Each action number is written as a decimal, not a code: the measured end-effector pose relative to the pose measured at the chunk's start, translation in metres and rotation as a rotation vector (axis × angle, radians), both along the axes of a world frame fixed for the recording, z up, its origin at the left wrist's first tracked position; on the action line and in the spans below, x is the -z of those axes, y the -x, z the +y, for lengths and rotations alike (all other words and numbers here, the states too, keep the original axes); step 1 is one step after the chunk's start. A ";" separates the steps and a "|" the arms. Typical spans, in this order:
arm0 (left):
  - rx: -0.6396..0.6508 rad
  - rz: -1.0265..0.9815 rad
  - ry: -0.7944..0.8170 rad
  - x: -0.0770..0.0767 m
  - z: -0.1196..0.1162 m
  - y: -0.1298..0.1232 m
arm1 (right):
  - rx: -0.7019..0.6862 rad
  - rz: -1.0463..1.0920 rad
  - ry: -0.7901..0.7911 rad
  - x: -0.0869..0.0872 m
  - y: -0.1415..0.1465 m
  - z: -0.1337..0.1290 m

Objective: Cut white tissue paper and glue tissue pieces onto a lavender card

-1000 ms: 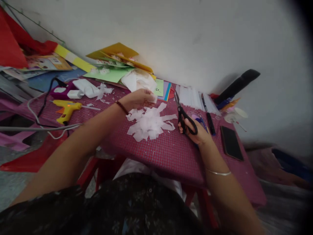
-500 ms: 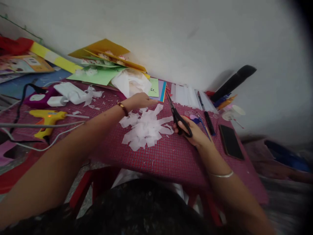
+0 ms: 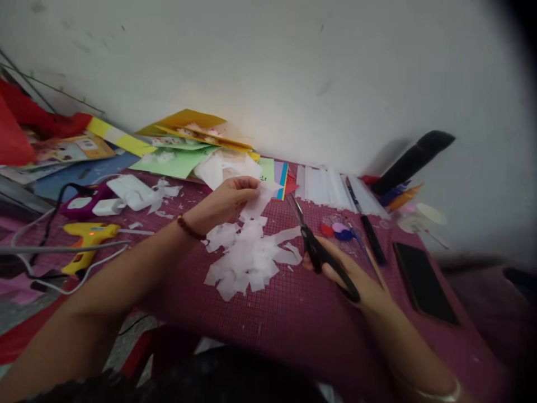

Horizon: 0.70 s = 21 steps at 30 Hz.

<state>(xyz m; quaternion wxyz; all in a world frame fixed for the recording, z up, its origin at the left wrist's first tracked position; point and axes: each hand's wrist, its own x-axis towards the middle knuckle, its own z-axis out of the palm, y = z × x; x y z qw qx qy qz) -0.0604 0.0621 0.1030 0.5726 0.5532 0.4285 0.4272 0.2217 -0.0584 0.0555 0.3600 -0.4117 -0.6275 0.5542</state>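
My left hand (image 3: 239, 196) pinches a thin white paper strip (image 3: 262, 198) above the far side of a pile of cut white paper (image 3: 243, 257). Black-handled scissors (image 3: 312, 240) are in my right hand (image 3: 339, 266), to the right of the pile, with the blades pointing away toward the wall and slightly apart. The blades touch no paper. Behind my left hand lies crumpled white paper (image 3: 213, 168) beside green and yellow sheets (image 3: 180, 159).
A yellow glue gun (image 3: 90, 238), cables and a purple power block (image 3: 78, 207) with white plugs occupy the left. A phone (image 3: 423, 282), a black pen (image 3: 373, 240) and clear plastic sheets (image 3: 323, 187) are at the right. A red chair (image 3: 138, 355) stands below the table edge.
My left hand has closed on a white strip and raised it from the pile. The view has tilted up, and my right hand with the scissors appears lower and further right.
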 end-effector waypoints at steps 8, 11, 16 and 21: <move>0.025 -0.016 0.107 0.021 -0.029 0.029 | -0.141 -0.077 0.094 0.002 0.030 0.001; 0.101 0.009 0.152 0.031 -0.032 0.030 | -0.135 -0.113 0.116 -0.003 0.040 0.003; 0.131 0.045 0.075 0.032 -0.034 0.031 | -0.130 -0.108 0.113 0.000 0.044 0.003; 0.113 0.109 0.011 0.028 -0.036 0.031 | -0.140 -0.092 0.129 0.005 0.047 0.003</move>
